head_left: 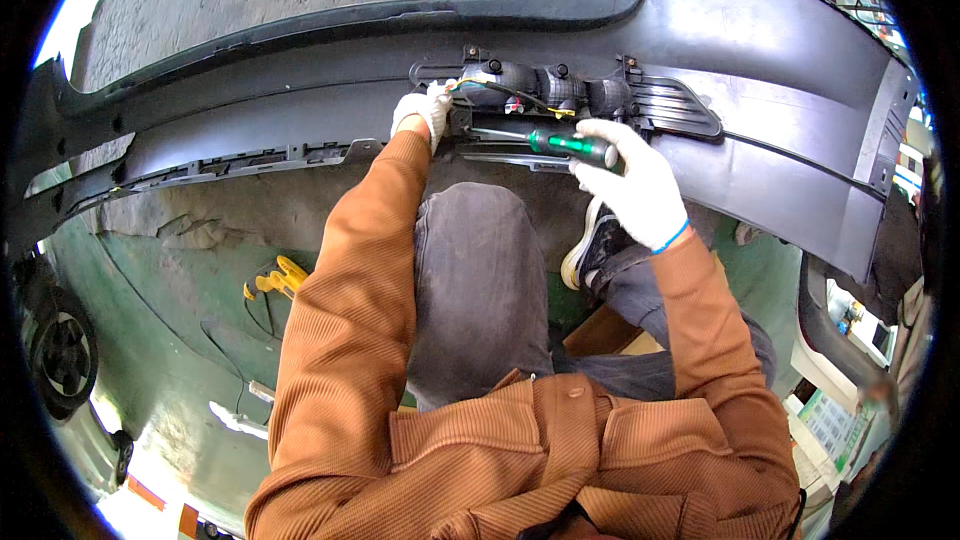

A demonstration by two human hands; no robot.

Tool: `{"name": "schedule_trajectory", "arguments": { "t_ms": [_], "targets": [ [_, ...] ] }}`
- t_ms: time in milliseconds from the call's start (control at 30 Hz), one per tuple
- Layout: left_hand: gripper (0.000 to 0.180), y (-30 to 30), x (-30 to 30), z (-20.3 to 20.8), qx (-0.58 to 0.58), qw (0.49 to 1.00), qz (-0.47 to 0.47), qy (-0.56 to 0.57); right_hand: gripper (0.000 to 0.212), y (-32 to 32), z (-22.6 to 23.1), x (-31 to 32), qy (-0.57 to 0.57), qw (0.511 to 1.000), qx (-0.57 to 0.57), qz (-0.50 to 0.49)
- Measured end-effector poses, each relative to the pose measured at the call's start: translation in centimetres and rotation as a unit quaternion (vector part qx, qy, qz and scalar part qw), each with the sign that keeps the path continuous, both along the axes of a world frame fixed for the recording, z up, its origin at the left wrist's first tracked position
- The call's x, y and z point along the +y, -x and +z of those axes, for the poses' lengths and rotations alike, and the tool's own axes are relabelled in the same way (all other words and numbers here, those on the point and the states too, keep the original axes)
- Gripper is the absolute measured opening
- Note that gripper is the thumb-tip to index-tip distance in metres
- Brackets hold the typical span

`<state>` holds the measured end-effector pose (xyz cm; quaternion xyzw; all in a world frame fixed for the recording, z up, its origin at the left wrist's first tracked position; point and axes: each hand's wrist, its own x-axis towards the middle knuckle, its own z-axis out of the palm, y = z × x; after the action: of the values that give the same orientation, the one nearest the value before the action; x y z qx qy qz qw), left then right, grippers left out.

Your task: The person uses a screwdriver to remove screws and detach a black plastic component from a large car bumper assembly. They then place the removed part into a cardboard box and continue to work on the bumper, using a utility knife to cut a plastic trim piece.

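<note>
– Brown ribbed jacket (455,440) nearest the camera, both sleeves stretched toward the far side. Biggest part beyond it?

– Long dark bumper cover (775,40), laid across the far side from left to right. Green floor (170,285) seen on its near side.

– Between jacket and cover?

– Grey trousers (480,290), one knee raised just short of the cover's near edge. Dark shoe (598,248) right of that knee.

– Where's the work?

– Dark ribbed housing unit (500,78), set on the cover about mid-length, slightly right of the knee.

– Hands?

– Both gloved in white. Right hand (640,180) sits right of the unit's near side; thumb and fingers closed around the handle end of a screwdriver. Left hand (424,112) is placed at the unit's left end, fingers bunched; whether the cable is gripped cannot be told.

– Anything on the floor?

– Yellow tool (280,277), left of the left forearm.

– Screwdriver (570,147)?

– Green-and-black handle. Shaft pointed left, toward the left hand; contact at the tip cannot be made out.

– Cable (520,95)?

– Thin, dark, run across the unit; yellow piece at its right end.
</note>
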<state>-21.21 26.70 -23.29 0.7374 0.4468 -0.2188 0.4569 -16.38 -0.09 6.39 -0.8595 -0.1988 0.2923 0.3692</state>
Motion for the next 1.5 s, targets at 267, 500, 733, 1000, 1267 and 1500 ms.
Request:
{"name": "schedule_trajectory", "arguments": {
  "t_ms": [267, 500, 733, 1000, 1267, 1500],
  "targets": [
    [0.076, -0.2, 0.1, 0.9, -0.001, 1.0, 0.017, 0.026, 0.043, 0.9, -0.9, -0.6, 0.12, 0.967, -0.121, 0.19],
    [0.075, 0.1, -0.4, 2.4, 0.002, 0.999, 0.032, 0.024, 0.028, -0.2, -1.4, 0.5, -0.009, 0.902, 0.373, -0.218],
    [0.078, -0.2, 0.3, -0.2, -0.016, 0.999, 0.02, 0.039, 0.036, -1.6, 1.6, 4.6, 0.094, 0.944, 0.314, -0.037],
    [0.079, -0.1, 0.1, -2.0, -0.012, 0.997, 0.026, 0.073, 0.036, -2.3, 0.4, 3.0, 0.188, 0.907, -0.166, 0.338],
    [0.07, 0.0, -0.7, 0.7, 0.0, 1.0, -0.011, 0.021, 0.034, -1.4, 0.3, 4.3, 0.094, 0.948, 0.285, -0.106],
    [0.071, 0.3, 0.5, -0.8, -0.011, 0.999, -0.019, -0.034, 0.05, 1.1, 0.6, 2.5, 0.132, 0.955, 0.259, -0.055]
  ]
}}
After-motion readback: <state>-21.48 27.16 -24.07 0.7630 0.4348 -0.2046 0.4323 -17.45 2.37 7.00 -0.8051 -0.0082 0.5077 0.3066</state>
